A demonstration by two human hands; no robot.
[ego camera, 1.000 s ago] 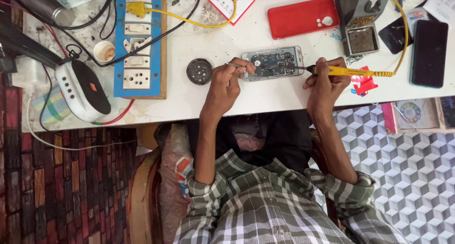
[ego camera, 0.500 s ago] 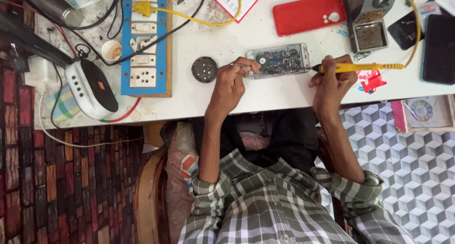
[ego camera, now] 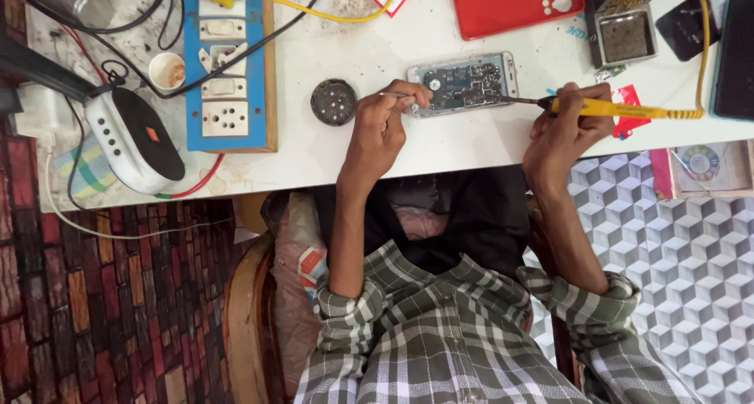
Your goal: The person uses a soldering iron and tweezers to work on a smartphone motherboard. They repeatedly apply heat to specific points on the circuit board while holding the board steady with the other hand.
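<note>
An opened smartphone with its circuit board exposed (ego camera: 463, 84) is laid flat on the white tabletop (ego camera: 471, 141), near its front edge. A yellow-handled soldering iron (ego camera: 605, 107) is clasped firmly in the right hand (ego camera: 564, 129), its dark tip brought onto the board from 3 o'clock. A thin metal tool, probably tweezers (ego camera: 390, 95), is pinched in the closed grip of the left hand (ego camera: 382, 127) at the phone's 9 o'clock edge. The back cover is already off; a red phone case (ego camera: 514, 5) is seen at 12 o'clock. Board work appears under way, with reassembly judged left. A round dark ridged tin (ego camera: 333, 102) is placed at 9 o'clock of the left hand.
</note>
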